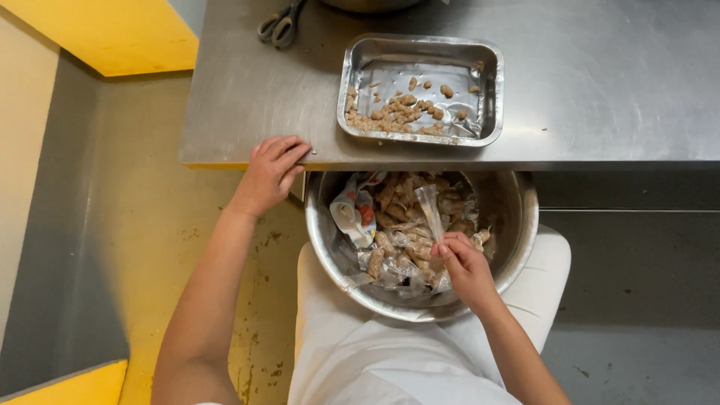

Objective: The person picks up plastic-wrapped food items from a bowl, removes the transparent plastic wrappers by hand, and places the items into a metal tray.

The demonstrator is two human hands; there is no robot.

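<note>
Head view: my right hand (466,266) pinches a clear plastic wrapper (430,208) between closed fingers, above the steel bowl (517,225) of wrapped pieces on my lap. My left hand (271,171) rests fingers curled on the table (600,75) edge, empty.

Single head-worn view, no second view to share with. Camera looked almost straight down from above the person's lap, at close range. The steel worktop (600,82) edge crossed the upper frame; the round metal bowl (517,217) sat just below that edge, roughly centre. Both forearms entered from the bottom of frame. Floor showed left of the worktop, well below it.
</note>
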